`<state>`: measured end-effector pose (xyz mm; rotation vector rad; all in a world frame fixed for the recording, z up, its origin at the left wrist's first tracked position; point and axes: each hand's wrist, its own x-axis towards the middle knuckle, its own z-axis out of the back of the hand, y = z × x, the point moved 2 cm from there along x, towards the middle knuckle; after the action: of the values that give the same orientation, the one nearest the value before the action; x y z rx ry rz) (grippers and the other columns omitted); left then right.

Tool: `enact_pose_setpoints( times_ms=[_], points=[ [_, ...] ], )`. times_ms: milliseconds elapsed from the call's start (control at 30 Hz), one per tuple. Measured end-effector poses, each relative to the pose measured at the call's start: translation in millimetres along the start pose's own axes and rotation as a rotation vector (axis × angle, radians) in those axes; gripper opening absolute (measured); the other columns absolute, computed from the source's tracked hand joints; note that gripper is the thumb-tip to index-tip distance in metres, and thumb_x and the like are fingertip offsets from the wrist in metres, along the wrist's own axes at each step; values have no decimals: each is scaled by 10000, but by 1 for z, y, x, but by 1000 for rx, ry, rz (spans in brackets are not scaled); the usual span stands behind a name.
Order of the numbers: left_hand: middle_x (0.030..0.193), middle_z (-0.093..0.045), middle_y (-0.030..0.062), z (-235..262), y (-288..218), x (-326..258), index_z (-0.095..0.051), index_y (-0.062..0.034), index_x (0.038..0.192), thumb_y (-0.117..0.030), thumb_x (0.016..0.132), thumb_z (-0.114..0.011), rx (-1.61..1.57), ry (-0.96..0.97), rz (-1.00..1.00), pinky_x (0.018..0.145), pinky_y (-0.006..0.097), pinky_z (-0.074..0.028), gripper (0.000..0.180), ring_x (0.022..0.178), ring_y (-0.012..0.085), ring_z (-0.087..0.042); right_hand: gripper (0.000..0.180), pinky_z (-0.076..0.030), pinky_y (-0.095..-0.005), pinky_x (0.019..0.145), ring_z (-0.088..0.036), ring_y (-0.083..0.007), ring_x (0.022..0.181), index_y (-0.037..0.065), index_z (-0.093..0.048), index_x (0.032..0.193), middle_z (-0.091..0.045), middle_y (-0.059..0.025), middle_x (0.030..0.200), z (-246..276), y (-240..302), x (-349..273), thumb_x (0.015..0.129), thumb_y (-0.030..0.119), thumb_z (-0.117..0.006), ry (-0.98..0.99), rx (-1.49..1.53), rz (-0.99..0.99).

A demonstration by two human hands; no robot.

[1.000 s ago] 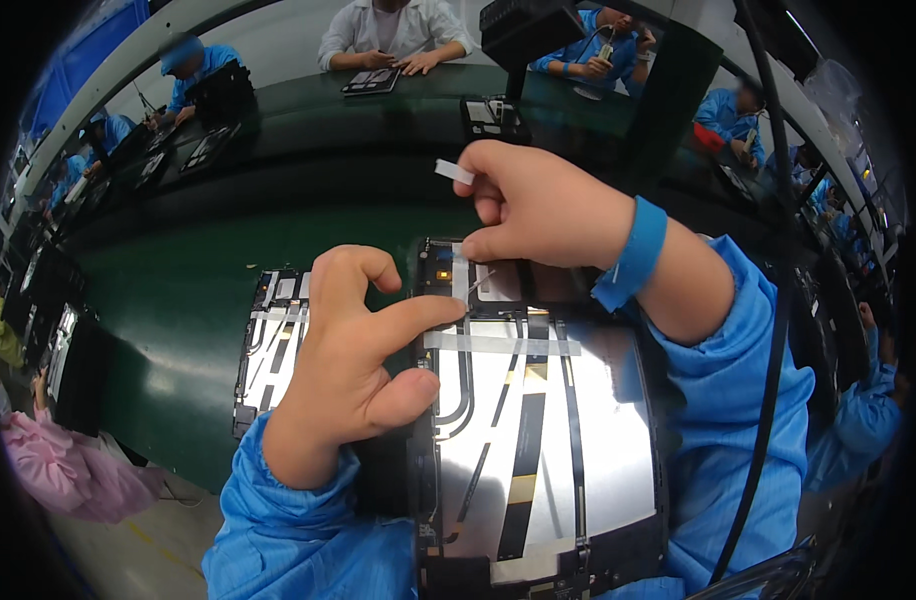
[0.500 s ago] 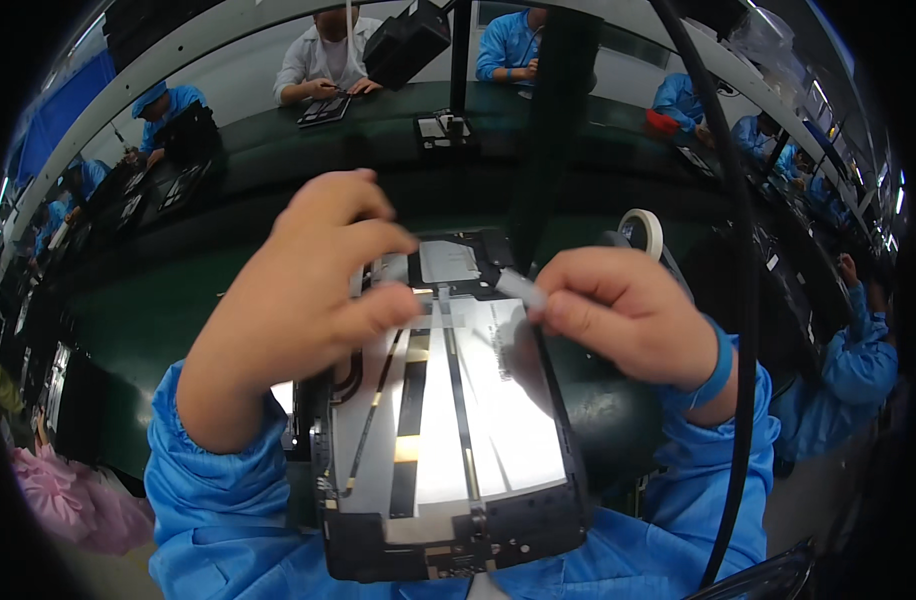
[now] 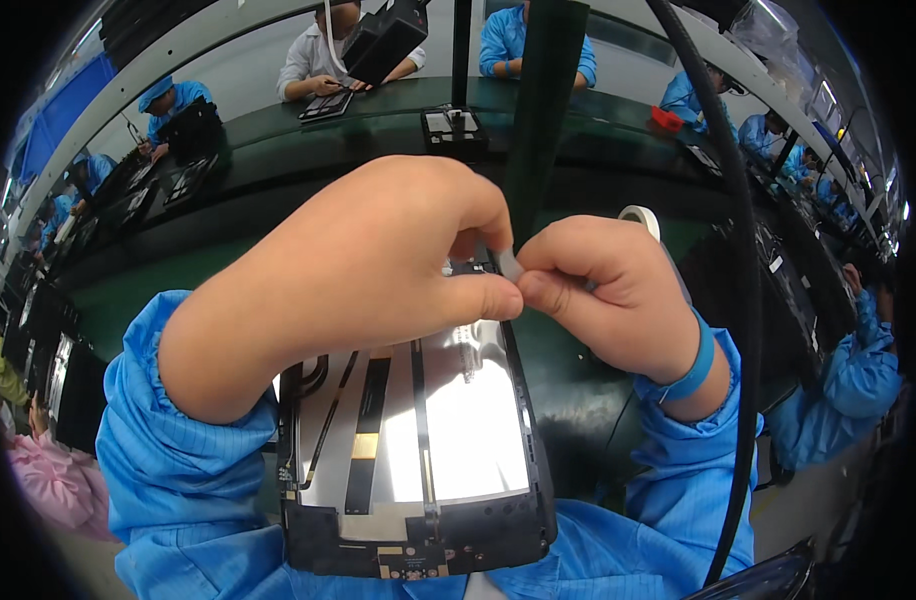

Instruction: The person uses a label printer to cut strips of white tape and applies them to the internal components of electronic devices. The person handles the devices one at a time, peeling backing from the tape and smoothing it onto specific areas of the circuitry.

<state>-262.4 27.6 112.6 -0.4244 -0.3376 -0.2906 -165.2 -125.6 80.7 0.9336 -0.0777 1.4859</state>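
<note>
An opened tablet point(image 3: 458, 420), its silver inside facing up with dark flat cables along it, lies tilted in front of me, its lower end near my body. Above its far end, my right hand point(image 3: 613, 285) pinches a short, pale grey strip point(image 3: 508, 264) that looks like tape or foam. My left hand point(image 3: 393, 255) reaches over the tablet, index finger and thumb curled around the strip's other end. Both thumbs almost meet there. The left hand hides much of the tablet's upper part. A blue band circles my right wrist.
Behind my right hand stands a roll of white tape point(image 3: 642, 220). A thick black cable point(image 3: 746, 330) hangs down on the right. Across the dark green bench point(image 3: 278, 140), several people work on similar devices. A black box-shaped device point(image 3: 385, 42) hangs overhead.
My left hand has moved right and closed in on the strip, which was held by my right hand alone. The tablet has shifted slightly left in the view.
</note>
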Motion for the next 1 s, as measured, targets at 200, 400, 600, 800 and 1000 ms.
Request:
enact_pose_setpoints(
  times_ms=[200,400,600,800,1000],
  points=[
    [664,-525,46,2,10,8,-641,-19,716,-160,689,-746,-122,30,-57,577,303,-399,178,646,191,-507,105,-407,-245,564,-544,-109,634,8,-634,844,-581,-43,682,0,-20,1,830,109,-656,48,-35,77],
    [640,-508,45,3,19,13,-639,-5,675,-111,685,-734,-133,6,76,564,298,-392,143,638,182,-510,175,-417,-224,527,-516,-67,596,-33,-646,850,-582,-31,649,-2,-24,4,793,125,-697,-96,273,-275],
    [771,-571,104,-4,24,20,-662,-1,880,-122,699,-719,-37,13,498,676,322,-458,225,742,240,-565,138,-444,-198,589,-558,-63,647,-20,-637,825,-609,-10,707,5,-53,3,849,116,-631,-216,464,-405],
    [1054,-557,125,-33,25,7,-662,-48,1003,-145,729,-698,140,195,-70,903,385,-406,293,1036,300,-499,179,-477,-213,639,-586,-80,733,-13,-584,986,-620,-37,873,-13,-81,8,872,122,-612,-126,666,-523],
    [999,-594,112,-25,40,-4,-693,-42,931,-165,697,-734,47,108,-128,859,394,-426,268,963,293,-541,377,-438,-213,619,-548,-83,754,28,-466,1195,-509,-78,1117,-31,-77,12,855,128,-594,-33,752,-556]
  ],
)
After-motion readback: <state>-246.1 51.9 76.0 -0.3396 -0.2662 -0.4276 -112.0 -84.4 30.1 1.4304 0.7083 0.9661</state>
